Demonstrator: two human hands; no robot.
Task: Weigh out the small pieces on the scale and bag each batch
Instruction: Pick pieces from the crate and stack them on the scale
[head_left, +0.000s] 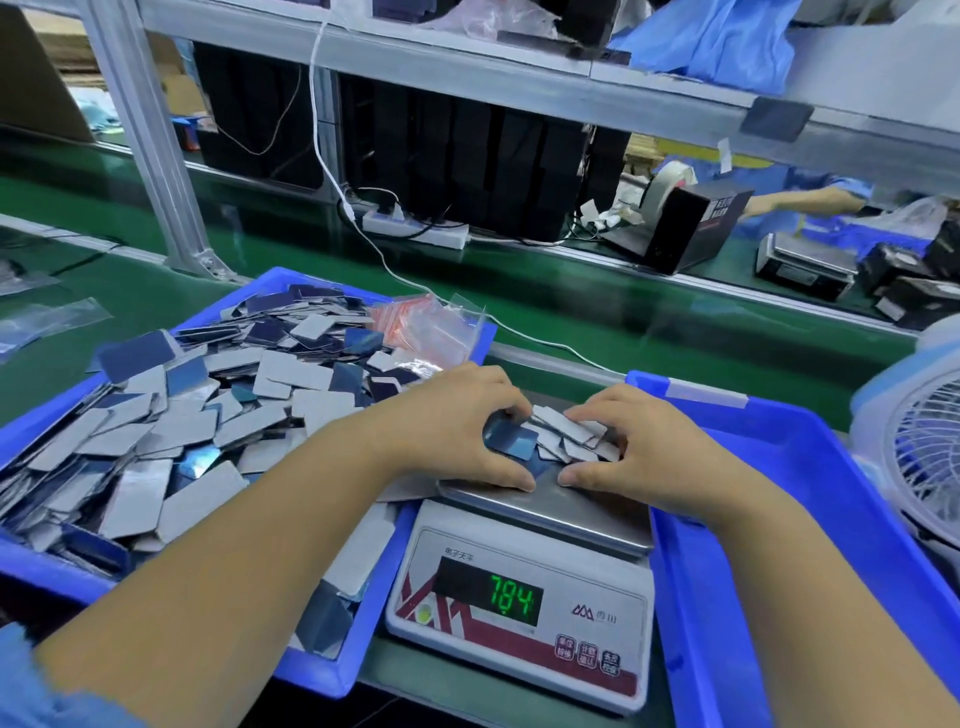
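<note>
Both hands (550, 434) around thin grey-and-blue rectangular pieces (563, 441) heaped on scale (524, 587).

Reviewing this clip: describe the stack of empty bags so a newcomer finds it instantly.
Start at the big blue tray left of the scale, heaped with grey and dark blue pieces. At its far right corner lies the stack of empty bags. It alone there is clear plastic with orange-red strips.
</note>
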